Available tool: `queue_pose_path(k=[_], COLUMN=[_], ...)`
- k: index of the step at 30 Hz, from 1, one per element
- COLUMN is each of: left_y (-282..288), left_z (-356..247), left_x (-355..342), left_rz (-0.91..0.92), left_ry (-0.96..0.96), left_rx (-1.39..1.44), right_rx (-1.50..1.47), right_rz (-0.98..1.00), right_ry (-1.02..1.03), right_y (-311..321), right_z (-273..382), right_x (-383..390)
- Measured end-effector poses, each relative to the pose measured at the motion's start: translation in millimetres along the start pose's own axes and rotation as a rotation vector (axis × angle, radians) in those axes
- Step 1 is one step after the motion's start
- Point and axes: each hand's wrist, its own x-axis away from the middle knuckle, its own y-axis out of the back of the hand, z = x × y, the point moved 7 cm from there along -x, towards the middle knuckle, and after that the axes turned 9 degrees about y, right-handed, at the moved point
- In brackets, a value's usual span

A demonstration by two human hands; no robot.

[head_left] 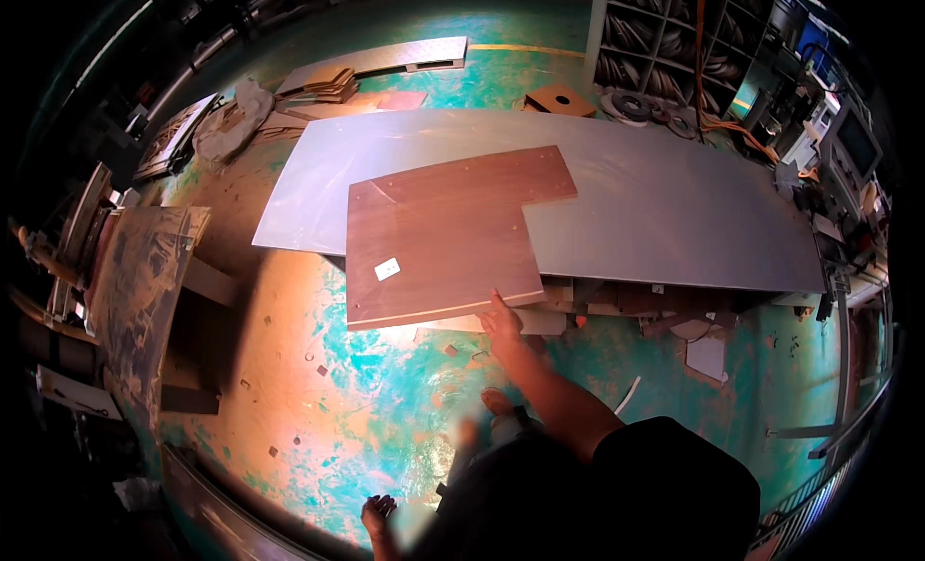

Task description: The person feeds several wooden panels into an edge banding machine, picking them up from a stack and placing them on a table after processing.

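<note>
hand on a notched board in a worn workshop

a person's right hand (501, 322) reaches forward, its fingers (497, 301) stretched nearly flat and touching the near edge of a brown l-shaped board (443, 235); they press on the edge rather than wrap it. the board, with a small white label (387, 268) near its near left corner, lies on the near left part of a large grey metal sheet (665, 204) and overhangs the sheet's near edge. the left hand (378, 513) hangs low beside the body, fingers loosely curled and holding nothing. the green painted floor (385, 387) is worn to orange in wide patches and strewn with small offcuts (708, 354). cardboard pieces (328, 81) lie beyond the sheet's far left corner, and shelving (665, 31) stands by its far right.
</note>
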Motion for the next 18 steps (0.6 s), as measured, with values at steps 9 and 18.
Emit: queue_pose_path(k=[9, 18], left_y=[-327.6, -560.7], left_z=[-282.1, -129.9], left_x=[7.2, 83.3], left_rz=[0.451, 0.867], left_ry=[-0.623, -0.294], left_rx=[-0.548, -1.263], right_rx=[-0.073, 0.234], right_rz=[-0.185, -0.388], right_ry=[0.692, 0.533], right_y=[247.6, 387.1], right_z=[153.9, 273.8], right_x=[49.3, 133.9])
